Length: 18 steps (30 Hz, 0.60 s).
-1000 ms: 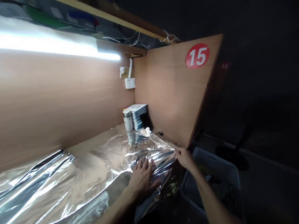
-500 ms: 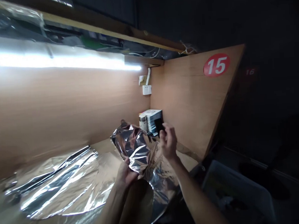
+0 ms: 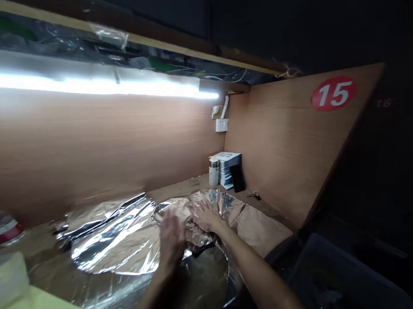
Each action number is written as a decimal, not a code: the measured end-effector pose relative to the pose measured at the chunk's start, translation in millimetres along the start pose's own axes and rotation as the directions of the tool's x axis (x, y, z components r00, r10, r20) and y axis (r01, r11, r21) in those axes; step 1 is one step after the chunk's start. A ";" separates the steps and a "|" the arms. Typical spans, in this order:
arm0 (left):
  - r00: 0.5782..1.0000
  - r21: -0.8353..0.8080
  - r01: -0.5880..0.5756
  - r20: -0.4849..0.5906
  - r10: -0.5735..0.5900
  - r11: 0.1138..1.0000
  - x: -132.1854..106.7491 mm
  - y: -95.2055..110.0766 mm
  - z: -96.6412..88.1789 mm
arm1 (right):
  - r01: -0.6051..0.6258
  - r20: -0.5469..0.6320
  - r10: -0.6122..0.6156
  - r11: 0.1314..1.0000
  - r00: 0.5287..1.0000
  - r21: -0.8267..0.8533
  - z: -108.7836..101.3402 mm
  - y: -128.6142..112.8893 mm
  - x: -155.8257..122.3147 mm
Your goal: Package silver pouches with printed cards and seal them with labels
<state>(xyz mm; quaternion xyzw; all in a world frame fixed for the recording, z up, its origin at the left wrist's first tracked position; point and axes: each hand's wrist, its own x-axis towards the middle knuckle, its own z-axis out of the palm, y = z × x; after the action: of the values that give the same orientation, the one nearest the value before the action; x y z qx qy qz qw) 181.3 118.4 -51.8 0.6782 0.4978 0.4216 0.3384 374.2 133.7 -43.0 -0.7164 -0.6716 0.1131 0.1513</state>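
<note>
Crumpled aluminium foil (image 3: 214, 201) is pressed onto the bench (image 3: 180, 187) beneath the spread, open right hand (image 3: 206, 216); just left of it, the motion-blurred left hand (image 3: 171, 238) is seen at the foil, its grip impossible to tell.

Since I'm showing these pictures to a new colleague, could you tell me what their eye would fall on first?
The bright strip light above the back wall and the red 15 sticker on the side panel stand out. Below, on the desk, the left hand and right hand are on crumpled silver foil.
</note>
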 end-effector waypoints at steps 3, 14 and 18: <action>0.954 0.532 -0.215 0.295 0.058 0.819 -1.4 -13.7 12.5 | -0.177 -0.064 0.177 0.984 0.982 0.005 -15.6 6.9 -6.2; 0.955 0.482 -0.229 0.280 0.099 0.845 -9.0 -39.3 15.8 | -0.268 -0.192 0.354 0.892 0.915 0.365 -47.1 -4.8 15.5; 0.962 0.340 -0.232 0.217 0.164 0.911 -5.4 -36.7 8.9 | -0.128 -0.273 0.288 0.866 0.918 0.483 -50.5 -42.2 19.4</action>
<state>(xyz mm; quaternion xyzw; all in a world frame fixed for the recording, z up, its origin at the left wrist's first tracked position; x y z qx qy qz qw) 174.3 123.1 -89.0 0.8120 0.4618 0.2904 0.2075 354.8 151.9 20.3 -0.7384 -0.5078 0.1596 0.4140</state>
